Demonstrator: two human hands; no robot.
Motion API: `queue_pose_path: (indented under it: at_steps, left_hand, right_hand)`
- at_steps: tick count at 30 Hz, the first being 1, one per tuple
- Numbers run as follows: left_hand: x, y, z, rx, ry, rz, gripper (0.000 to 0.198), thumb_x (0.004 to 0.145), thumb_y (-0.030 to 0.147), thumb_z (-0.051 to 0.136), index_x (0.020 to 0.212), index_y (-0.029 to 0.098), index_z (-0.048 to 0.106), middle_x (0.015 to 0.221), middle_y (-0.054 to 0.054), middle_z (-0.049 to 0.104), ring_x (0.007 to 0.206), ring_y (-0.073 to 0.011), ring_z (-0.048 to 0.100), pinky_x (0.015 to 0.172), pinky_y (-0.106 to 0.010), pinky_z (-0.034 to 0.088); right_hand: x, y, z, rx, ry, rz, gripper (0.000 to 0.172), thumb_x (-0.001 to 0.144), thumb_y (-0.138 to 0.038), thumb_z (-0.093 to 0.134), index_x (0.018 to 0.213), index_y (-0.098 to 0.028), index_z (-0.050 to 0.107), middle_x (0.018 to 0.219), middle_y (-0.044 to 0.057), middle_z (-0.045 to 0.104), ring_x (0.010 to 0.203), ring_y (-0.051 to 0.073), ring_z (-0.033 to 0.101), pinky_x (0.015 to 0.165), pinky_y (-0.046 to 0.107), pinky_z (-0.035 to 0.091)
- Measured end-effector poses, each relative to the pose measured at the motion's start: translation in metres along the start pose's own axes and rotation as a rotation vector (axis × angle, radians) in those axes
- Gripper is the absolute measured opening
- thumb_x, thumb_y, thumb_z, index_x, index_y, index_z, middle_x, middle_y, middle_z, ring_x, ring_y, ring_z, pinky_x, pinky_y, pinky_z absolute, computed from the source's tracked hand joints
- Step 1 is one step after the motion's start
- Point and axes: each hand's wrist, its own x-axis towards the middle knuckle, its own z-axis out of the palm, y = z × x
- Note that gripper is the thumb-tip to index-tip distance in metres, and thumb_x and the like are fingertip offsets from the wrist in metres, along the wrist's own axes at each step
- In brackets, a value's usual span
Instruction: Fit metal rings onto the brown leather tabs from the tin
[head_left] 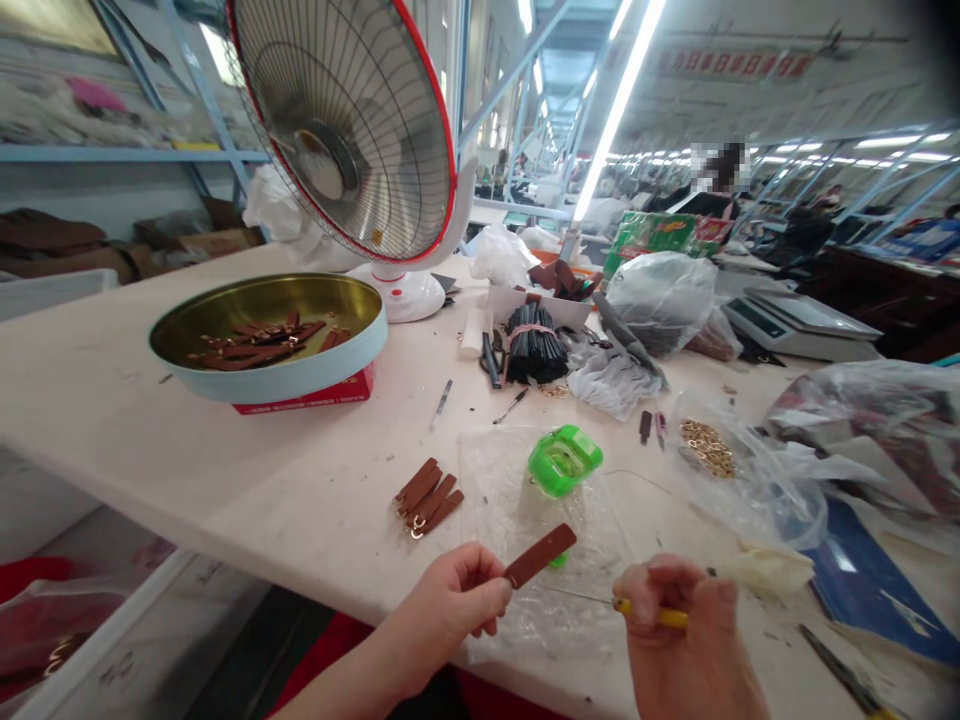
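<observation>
A factory workshop — rows of strip lights overhead, a worktable strewn with brown tabs, gold rings.

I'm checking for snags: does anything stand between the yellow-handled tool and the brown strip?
Nothing visible does. The right hand holds the yellow-handled tool with its thin shaft pointing toward the brown strip in the left hand; the green container sits beyond, off that line.
</observation>
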Motion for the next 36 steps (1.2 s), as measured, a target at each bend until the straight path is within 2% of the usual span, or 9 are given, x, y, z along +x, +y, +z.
queue_pose_path:
  at_steps: [2,6,10,14,17,20,25,32,36]
  left_hand:
    - [-0.008,0.001,0.000,-0.023,-0.035,0.011,0.019,0.066,0.030,0.059,0.069,0.015,0.048,0.059,0.005,0.049,0.052,-0.0060,0.042,0.054,-0.021,0.031]
    - [-0.023,0.002,-0.002,-0.071,-0.073,0.028,0.021,0.067,0.031,0.060,0.070,0.015,0.047,0.059,0.006,0.050,0.052,-0.0059,0.042,0.053,-0.020,0.030]
    - [-0.032,0.004,0.000,-0.087,-0.022,0.061,0.019,0.065,0.030,0.058,0.067,0.016,0.045,0.056,0.006,0.047,0.051,-0.0064,0.040,0.053,-0.021,0.029]
    - [-0.039,0.007,0.001,-0.067,0.068,0.119,0.012,0.060,0.025,0.051,0.062,0.018,0.041,0.052,0.007,0.038,0.051,-0.0066,0.031,0.052,-0.022,0.023]
    - [-0.044,0.009,-0.001,-0.032,0.093,0.153,0.010,0.057,0.024,0.048,0.060,0.018,0.040,0.053,0.007,0.034,0.053,-0.0071,0.028,0.051,-0.023,0.020]
    - [-0.045,0.009,-0.003,0.000,0.095,0.194,0.012,0.058,0.026,0.049,0.061,0.017,0.041,0.054,0.007,0.035,0.054,-0.0073,0.029,0.051,-0.023,0.021]
    - [-0.041,0.001,-0.007,0.022,0.098,0.234,0.012,0.061,0.026,0.051,0.064,0.017,0.044,0.053,0.007,0.038,0.051,-0.0069,0.031,0.049,-0.022,0.022]
    - [-0.035,-0.012,-0.023,0.040,0.156,0.257,0.006,0.057,0.014,0.045,0.062,0.016,0.044,0.056,0.006,0.041,0.054,-0.0072,0.035,0.050,-0.020,0.027]
    - [-0.010,-0.019,-0.050,0.208,0.242,0.185,0.005,0.063,0.016,0.046,0.068,0.017,0.047,0.056,0.005,0.046,0.052,-0.0089,0.043,0.051,-0.021,0.034]
  right_hand:
    - [-0.007,-0.005,0.006,0.045,-0.071,0.002,0.043,0.079,-0.064,0.051,0.073,-0.022,0.062,0.049,-0.004,0.048,0.051,0.013,0.044,0.051,0.024,0.037]
    - [-0.019,-0.001,0.019,0.051,-0.106,-0.022,0.040,0.084,-0.059,0.049,0.074,-0.022,0.063,0.050,-0.003,0.048,0.052,0.013,0.045,0.051,0.025,0.037]
    - [-0.027,-0.002,0.028,0.024,-0.121,-0.022,0.041,0.084,-0.059,0.048,0.073,-0.022,0.062,0.052,-0.003,0.049,0.054,0.014,0.045,0.053,0.025,0.037]
    - [-0.026,-0.014,0.019,0.074,-0.070,-0.060,0.041,0.078,-0.062,0.054,0.067,-0.024,0.061,0.045,-0.005,0.044,0.049,0.013,0.040,0.052,0.025,0.037]
    - [-0.030,-0.015,0.009,-0.063,-0.034,-0.125,0.040,0.076,-0.063,0.056,0.068,-0.024,0.060,0.046,-0.004,0.046,0.050,0.014,0.043,0.051,0.026,0.037]
    - [-0.042,-0.002,0.014,-0.228,-0.055,-0.078,0.039,0.078,-0.059,0.057,0.077,-0.020,0.061,0.054,-0.002,0.053,0.056,0.016,0.051,0.053,0.026,0.040]
    - [-0.057,0.031,0.041,-0.343,-0.441,0.134,0.042,0.074,-0.058,0.062,0.080,-0.016,0.065,0.052,-0.004,0.047,0.047,0.012,0.041,0.044,0.023,0.032]
    - [-0.055,0.069,0.058,-0.404,-0.330,0.141,0.052,0.060,-0.067,0.067,0.067,-0.015,0.067,0.054,0.002,0.058,0.051,0.016,0.050,0.048,0.025,0.039]
    - [-0.046,0.087,0.072,-0.322,-0.349,0.169,0.050,0.058,-0.066,0.068,0.069,-0.017,0.063,0.050,-0.001,0.052,0.047,0.014,0.046,0.044,0.024,0.035]
